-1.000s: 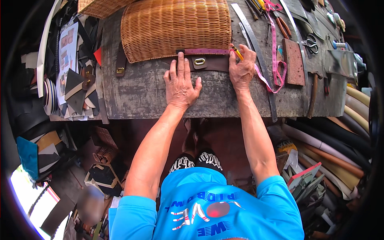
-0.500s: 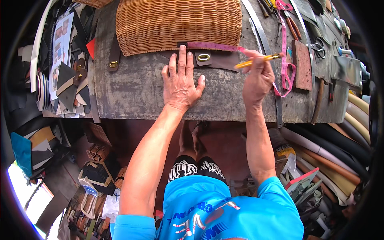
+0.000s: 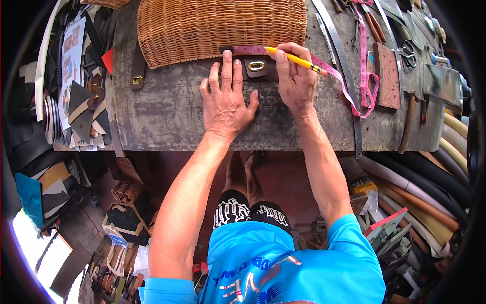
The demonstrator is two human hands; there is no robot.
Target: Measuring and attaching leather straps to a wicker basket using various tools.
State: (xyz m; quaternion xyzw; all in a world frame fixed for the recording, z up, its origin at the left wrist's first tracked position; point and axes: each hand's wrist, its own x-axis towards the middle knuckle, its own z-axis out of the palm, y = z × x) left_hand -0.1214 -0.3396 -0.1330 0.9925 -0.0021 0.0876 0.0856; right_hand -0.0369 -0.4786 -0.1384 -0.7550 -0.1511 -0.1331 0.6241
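Observation:
My left hand (image 3: 229, 104) lies flat on the bench with fingers apart, its longest fingertip on the dark end tab of a pink measuring tape (image 3: 248, 49). The tape runs along the lower edge of a woven wicker basket (image 3: 223, 28). In my right hand (image 3: 297, 83) is a yellow pencil (image 3: 305, 63), its tip pointing left at the tape. Between my hands, a dark brown leather tab with a brass oval clasp plate (image 3: 256, 66) rests below the basket edge. A second leather strap with a brass fitting (image 3: 136, 79) hangs at the basket's left.
A worn wooden workbench (image 3: 167, 116) carries everything. To the right lie a long metal ruler (image 3: 336, 45), a reddish block (image 3: 387, 76), scissors (image 3: 408, 53) and a hammer handle (image 3: 406, 124). Leather scraps (image 3: 83, 109) pile up at the left. Material rolls (image 3: 415, 192) stand below right.
My right hand has moved left with the pencil, whose tip now points left at the tape by the basket edge. My left hand stays on the tape end; the view has shifted slightly.

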